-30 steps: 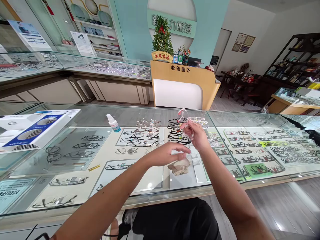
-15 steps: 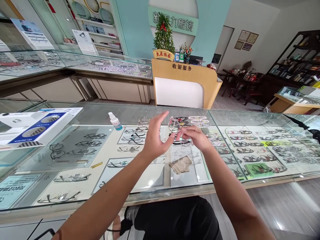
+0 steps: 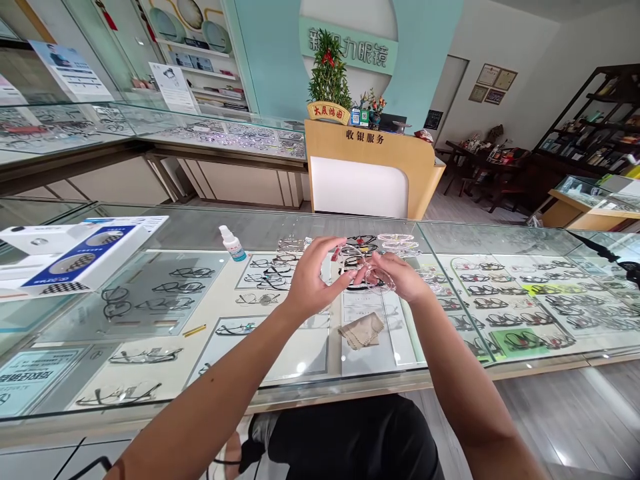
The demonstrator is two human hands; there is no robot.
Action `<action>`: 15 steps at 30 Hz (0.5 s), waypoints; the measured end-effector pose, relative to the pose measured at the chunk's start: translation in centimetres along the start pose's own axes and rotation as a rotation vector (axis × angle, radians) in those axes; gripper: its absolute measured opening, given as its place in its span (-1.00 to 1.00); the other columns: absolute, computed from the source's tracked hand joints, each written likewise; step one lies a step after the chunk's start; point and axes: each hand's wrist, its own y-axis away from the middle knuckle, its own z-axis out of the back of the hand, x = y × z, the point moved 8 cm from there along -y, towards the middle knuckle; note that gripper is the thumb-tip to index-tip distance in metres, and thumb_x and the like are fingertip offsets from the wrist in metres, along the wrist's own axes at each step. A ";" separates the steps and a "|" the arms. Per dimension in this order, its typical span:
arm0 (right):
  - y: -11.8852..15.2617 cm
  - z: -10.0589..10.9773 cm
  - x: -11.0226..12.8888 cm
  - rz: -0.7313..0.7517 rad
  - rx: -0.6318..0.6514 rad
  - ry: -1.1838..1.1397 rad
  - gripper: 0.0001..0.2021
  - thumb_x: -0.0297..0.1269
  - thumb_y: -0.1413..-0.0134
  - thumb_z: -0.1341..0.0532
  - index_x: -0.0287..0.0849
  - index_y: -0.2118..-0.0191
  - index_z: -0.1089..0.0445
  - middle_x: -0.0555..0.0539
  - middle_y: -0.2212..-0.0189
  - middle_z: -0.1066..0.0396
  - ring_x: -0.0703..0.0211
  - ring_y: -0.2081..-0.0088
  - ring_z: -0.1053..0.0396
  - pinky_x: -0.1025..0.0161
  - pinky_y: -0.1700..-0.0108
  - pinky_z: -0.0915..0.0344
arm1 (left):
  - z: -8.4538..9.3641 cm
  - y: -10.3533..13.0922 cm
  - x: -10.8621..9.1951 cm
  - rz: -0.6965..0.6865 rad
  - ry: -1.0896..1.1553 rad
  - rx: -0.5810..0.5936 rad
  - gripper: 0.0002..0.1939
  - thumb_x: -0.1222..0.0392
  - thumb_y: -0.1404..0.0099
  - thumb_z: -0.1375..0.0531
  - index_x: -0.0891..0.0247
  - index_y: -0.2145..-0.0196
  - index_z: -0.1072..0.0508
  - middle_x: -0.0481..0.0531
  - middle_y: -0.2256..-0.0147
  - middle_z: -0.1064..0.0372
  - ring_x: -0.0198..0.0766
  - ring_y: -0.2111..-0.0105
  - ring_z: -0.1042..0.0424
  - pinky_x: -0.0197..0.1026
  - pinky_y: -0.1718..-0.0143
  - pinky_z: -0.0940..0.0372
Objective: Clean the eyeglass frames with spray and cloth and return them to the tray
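Observation:
Over the glass counter I hold a pair of thin, clear-rimmed eyeglasses (image 3: 384,279) up between both hands. My right hand (image 3: 400,275) is closed on the frame near its middle, with one lens below the fingers. My left hand (image 3: 316,273) curves round the other side, thumb and fingertips meeting the rim; the exact contact is partly hidden. A beige cleaning cloth (image 3: 362,331) lies crumpled on the glass below my hands. Left of them stands a small white spray bottle (image 3: 232,244) with blue liquid.
Rows of eyeglasses (image 3: 525,317) lie in the counter's display case. More frames (image 3: 395,239) are behind my hands. At left are a white and blue box (image 3: 85,260) and a yellow stick (image 3: 195,330). A wooden cash desk (image 3: 370,170) stands beyond.
My left hand has moved from spread fingers to curling round the eyeglasses. The eyeglasses have turned and tilted, one lens now lower at my right hand.

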 end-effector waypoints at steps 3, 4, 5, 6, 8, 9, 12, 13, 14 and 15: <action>0.1 0.1 0.4 -0.008 0.003 0.041 -0.24 0.41 -0.46 0.01 -0.07 0.32 -0.71 -0.12 0.40 -0.46 0.05 0.32 -0.29 0.08 0.13 -0.29 | 0.0 0.1 0.1 -0.025 -0.014 -0.011 -0.50 -0.03 -0.44 -0.36 0.16 -0.25 -0.49 0.17 -0.10 -0.54 -0.02 -0.06 -0.55 0.04 -0.15 -0.45; 0.1 0.2 0.4 -0.015 0.011 0.054 -0.21 0.44 -0.45 0.05 -0.07 0.32 -0.70 -0.13 0.38 -0.47 0.04 0.31 -0.30 0.06 0.11 -0.31 | -0.1 0.1 0.1 -0.036 -0.016 -0.014 -0.50 -0.03 -0.44 -0.36 0.15 -0.25 -0.49 0.16 -0.10 -0.55 -0.03 -0.06 -0.55 0.04 -0.14 -0.45; 0.1 0.2 0.3 -0.026 0.020 0.066 -0.17 0.46 -0.45 0.09 -0.06 0.32 -0.70 -0.13 0.36 -0.47 0.03 0.31 -0.32 0.05 0.08 -0.33 | -0.1 0.1 0.0 -0.044 -0.016 -0.020 -0.50 -0.02 -0.44 -0.36 0.15 -0.25 -0.49 0.15 -0.09 -0.55 -0.04 -0.05 -0.56 0.03 -0.12 -0.46; 0.1 0.2 0.2 -0.039 0.027 0.077 -0.15 0.48 -0.44 0.12 -0.05 0.33 -0.70 -0.14 0.35 -0.48 0.02 0.30 -0.34 0.03 0.05 -0.35 | 0.0 0.2 0.1 -0.049 -0.012 -0.030 -0.51 -0.02 -0.44 -0.36 0.15 -0.24 -0.49 0.14 -0.08 -0.55 -0.05 -0.03 -0.56 0.02 -0.10 -0.47; 0.0 0.5 -0.2 -0.057 0.017 0.093 -0.13 0.52 -0.40 0.16 -0.03 0.33 -0.68 -0.13 0.35 -0.48 0.00 0.26 -0.38 0.02 0.01 -0.37 | 0.2 0.1 0.3 -0.044 -0.001 -0.068 -0.53 -0.02 -0.44 -0.35 0.15 -0.23 -0.49 0.13 -0.04 -0.56 -0.07 0.01 -0.57 0.00 -0.06 -0.48; -0.1 0.7 -0.3 -0.050 -0.003 0.098 -0.13 0.54 -0.39 0.16 -0.01 0.32 -0.67 -0.12 0.34 -0.49 -0.02 0.24 -0.41 0.02 -0.01 -0.38 | 0.3 0.2 0.5 -0.034 0.003 -0.099 -0.54 -0.02 -0.44 -0.35 0.15 -0.22 -0.49 0.12 -0.03 -0.56 -0.08 0.03 -0.57 0.00 -0.05 -0.48; -0.4 1.6 -0.3 0.040 -0.130 0.124 -0.24 0.52 -0.39 0.06 0.01 0.12 -0.66 -0.11 0.22 -0.56 -0.06 0.09 -0.49 0.00 -0.08 -0.41 | 1.1 0.4 1.5 0.015 0.000 -0.223 -0.54 -0.02 -0.43 -0.38 0.16 -0.20 -0.49 0.12 -0.01 -0.54 -0.12 0.07 -0.56 0.00 -0.06 -0.48; -0.3 1.9 -0.2 0.080 -0.189 0.142 -0.32 0.47 -0.40 -0.02 0.02 0.02 -0.63 -0.10 0.12 -0.59 -0.07 0.01 -0.51 -0.01 -0.13 -0.41 | 1.3 0.5 1.8 0.033 -0.002 -0.262 -0.53 -0.01 -0.43 -0.39 0.16 -0.20 -0.49 0.13 -0.02 -0.52 -0.12 0.06 -0.56 0.00 -0.06 -0.48; -0.3 2.1 -0.1 0.117 -0.250 0.163 -0.39 0.43 -0.39 -0.11 0.03 -0.07 -0.59 -0.10 0.02 -0.60 -0.08 -0.09 -0.51 -0.03 -0.18 -0.40 | 1.5 0.6 2.2 0.048 -0.004 -0.298 -0.52 -0.01 -0.43 -0.39 0.16 -0.21 -0.48 0.14 -0.04 -0.51 -0.12 0.03 -0.56 -0.01 -0.06 -0.48; -0.2 2.2 -0.1 0.148 -0.310 0.184 -0.43 0.38 -0.36 -0.19 0.04 -0.14 -0.54 -0.11 -0.07 -0.59 -0.10 -0.17 -0.50 -0.04 -0.22 -0.40 | 1.7 0.8 2.5 0.059 -0.009 -0.329 -0.51 -0.01 -0.43 -0.40 0.17 -0.22 -0.48 0.15 -0.05 -0.50 -0.11 0.01 -0.55 -0.01 -0.06 -0.48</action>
